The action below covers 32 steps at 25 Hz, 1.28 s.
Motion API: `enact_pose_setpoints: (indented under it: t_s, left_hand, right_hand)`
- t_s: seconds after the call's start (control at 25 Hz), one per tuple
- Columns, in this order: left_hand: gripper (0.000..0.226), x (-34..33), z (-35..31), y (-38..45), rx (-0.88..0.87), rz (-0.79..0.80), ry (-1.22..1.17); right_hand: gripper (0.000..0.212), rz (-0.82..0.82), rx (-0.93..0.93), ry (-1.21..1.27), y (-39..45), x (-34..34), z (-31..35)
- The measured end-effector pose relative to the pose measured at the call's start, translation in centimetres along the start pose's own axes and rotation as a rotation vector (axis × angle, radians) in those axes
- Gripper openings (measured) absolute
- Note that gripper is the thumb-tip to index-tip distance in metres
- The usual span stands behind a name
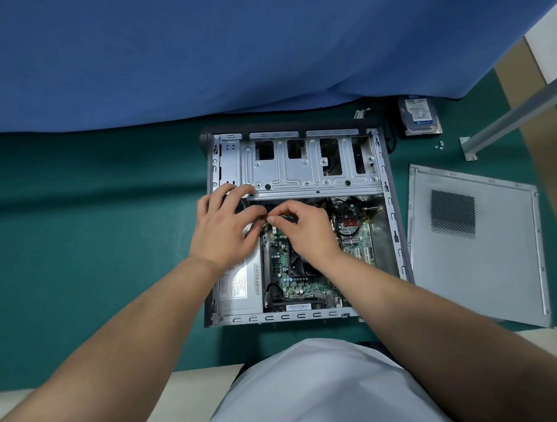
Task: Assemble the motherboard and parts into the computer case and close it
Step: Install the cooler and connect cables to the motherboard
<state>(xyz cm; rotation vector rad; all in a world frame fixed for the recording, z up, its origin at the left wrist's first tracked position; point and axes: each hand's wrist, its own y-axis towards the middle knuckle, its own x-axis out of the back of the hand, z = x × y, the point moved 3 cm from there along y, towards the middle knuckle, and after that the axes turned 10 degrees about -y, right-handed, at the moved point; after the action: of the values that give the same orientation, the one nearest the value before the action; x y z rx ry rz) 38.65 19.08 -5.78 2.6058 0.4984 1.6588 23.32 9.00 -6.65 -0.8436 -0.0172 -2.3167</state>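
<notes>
An open grey computer case (pixel 396 225) lies flat on the green table. Inside it sits the green motherboard (pixel 306 283) with a black cooler fan (pixel 297 264), and a silver power supply (pixel 242 285) at the left. A metal drive cage (pixel 310 164) spans the far half. Over the board's far left corner, my left hand (pixel 223 226) has its fingers curled down by the cage edge; what they hold is hidden. My right hand (pixel 306 228) pinches a small connector with a blue part at its fingertips, touching the left fingers.
The case's grey side panel (pixel 476 250) with a mesh vent lies to the right. A hard drive (pixel 421 117) and a few loose screws (pixel 440 145) lie at the far right. A blue cloth (pixel 200 54) hangs behind. A metal leg (pixel 515 114) slants at right.
</notes>
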Motion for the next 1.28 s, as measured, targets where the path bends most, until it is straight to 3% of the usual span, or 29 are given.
enact_pose_setpoints:
  t_s: [0.08, 0.32, 0.52, 1.28]
  left_hand:
    - [0.024, 0.1, 0.1, 0.1, 0.036, -0.020, -0.030]
    - [0.038, 0.1, 0.4, 0.3, 0.193, -0.056, -0.042]
    - [0.049, -0.1, 0.4, 0.6, 0.203, 0.015, 0.042]
    - [0.055, -0.2, 0.5, 0.7, 0.229, -0.002, 0.052]
  right_hand:
    - [0.004, 0.029, -0.005, -0.091, 0.0, 0.0, -0.6]
    - [0.012, 0.144, 0.134, -0.710, 0.4, -0.9, -1.7]
    - [0.012, 0.191, 0.163, -0.977, 1.1, -3.1, -1.0]
    - [0.017, 0.292, 0.154, -1.139, 1.6, -4.8, -0.9]
